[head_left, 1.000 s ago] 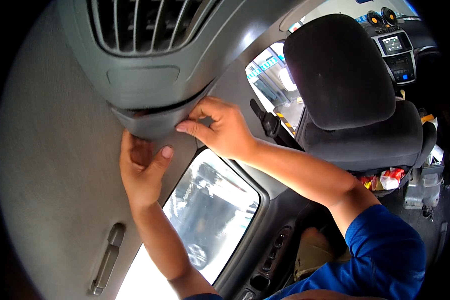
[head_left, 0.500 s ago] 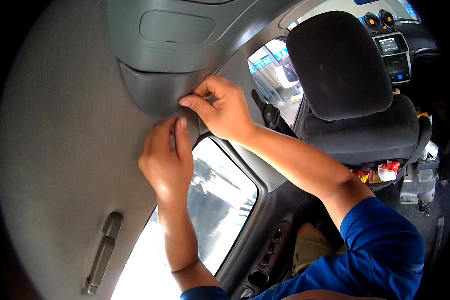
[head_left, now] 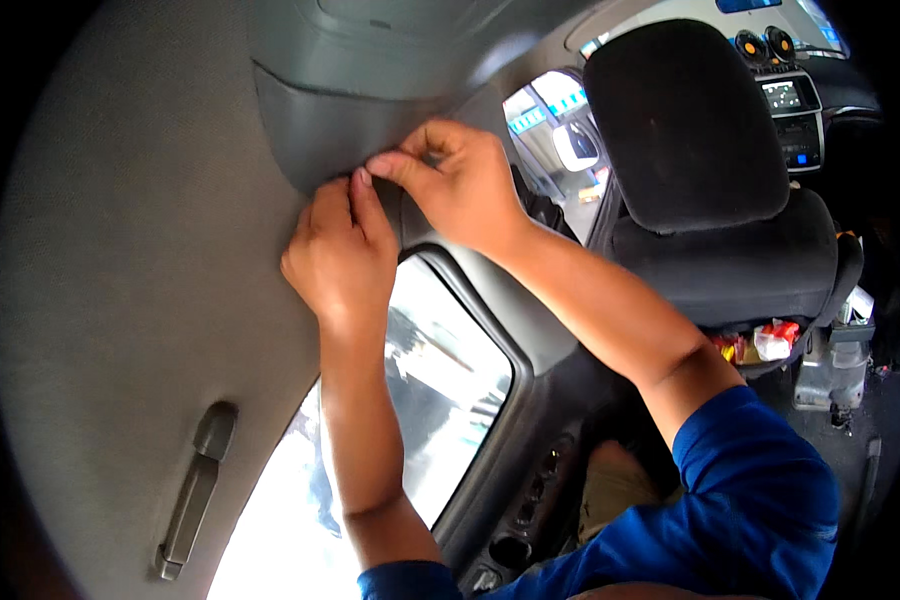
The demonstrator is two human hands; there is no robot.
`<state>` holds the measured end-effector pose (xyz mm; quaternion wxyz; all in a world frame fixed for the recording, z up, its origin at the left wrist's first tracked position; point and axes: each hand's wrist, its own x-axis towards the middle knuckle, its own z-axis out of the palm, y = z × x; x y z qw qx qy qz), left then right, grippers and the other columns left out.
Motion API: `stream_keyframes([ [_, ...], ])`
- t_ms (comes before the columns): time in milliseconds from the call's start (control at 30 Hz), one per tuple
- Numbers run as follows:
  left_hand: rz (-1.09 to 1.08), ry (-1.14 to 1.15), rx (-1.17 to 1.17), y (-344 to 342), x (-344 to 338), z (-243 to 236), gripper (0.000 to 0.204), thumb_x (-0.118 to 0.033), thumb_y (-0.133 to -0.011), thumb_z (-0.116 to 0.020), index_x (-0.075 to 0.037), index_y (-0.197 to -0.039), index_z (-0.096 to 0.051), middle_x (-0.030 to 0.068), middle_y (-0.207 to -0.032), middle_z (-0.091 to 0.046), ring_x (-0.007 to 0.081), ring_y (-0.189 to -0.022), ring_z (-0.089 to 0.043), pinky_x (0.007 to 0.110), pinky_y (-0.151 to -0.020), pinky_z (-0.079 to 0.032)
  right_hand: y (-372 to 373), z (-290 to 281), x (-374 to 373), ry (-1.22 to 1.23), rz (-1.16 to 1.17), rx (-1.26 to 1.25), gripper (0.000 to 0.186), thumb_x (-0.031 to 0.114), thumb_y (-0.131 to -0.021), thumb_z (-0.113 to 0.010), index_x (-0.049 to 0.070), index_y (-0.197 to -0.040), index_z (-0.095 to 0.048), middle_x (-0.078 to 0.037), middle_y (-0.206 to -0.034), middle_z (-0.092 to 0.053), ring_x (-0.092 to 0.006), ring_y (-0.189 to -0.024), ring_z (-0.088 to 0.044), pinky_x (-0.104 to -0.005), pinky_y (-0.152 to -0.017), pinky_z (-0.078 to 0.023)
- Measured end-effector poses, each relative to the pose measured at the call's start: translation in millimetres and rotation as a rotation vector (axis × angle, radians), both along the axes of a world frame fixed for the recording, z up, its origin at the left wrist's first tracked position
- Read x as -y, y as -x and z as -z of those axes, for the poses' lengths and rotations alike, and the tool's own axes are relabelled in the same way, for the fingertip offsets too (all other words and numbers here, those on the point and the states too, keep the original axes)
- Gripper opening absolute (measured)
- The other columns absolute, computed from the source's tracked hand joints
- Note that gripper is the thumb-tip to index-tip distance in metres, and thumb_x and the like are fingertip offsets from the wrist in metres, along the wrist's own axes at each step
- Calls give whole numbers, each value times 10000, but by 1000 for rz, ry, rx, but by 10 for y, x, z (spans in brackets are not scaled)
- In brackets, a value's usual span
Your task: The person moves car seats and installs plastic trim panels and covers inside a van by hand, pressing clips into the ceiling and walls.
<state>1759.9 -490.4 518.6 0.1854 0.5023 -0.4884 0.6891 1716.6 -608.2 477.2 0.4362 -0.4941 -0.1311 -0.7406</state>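
Both my hands are raised to the lower edge of a grey plastic trim panel (head_left: 335, 130) on the car's ceiling. My right hand (head_left: 460, 185) is closed at that edge, its thumb and curled fingers gripping the rim. Beside it, almost touching thumb to thumb, my left hand (head_left: 340, 250) has its fingers bent against the panel's lower corner, the fingertips partly hidden behind the hand. Whether a small piece lies between the left fingers cannot be seen. The grey headliner (head_left: 160, 220) spreads out left of the panel.
A grab handle (head_left: 198, 490) sits on the headliner at lower left. Below my hands is a side window (head_left: 450, 350). A black front seat (head_left: 685, 130) stands to the right, with red and white packages (head_left: 775, 340) in its back pocket. Door switches (head_left: 535, 490) lie below.
My left hand has moved up from just below the panel to its edge, close to the right hand. My right hand stays at the edge. The view has shifted slightly.
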Motion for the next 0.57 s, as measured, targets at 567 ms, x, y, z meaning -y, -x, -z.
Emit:
stream_keyframes([
  [567, 278, -592, -560, -77, 541, 1887, 215, -300, -841, -677, -92, -793, -653, 82, -678, -641, 267, -600, -645, 357, -557, -504, 1385, 3501, 774, -230, 324, -1162, 304, 342, -887, -624, 41, -907, -659, -116, -781, -680, -217, -744, -672, -321, -715, -513],
])
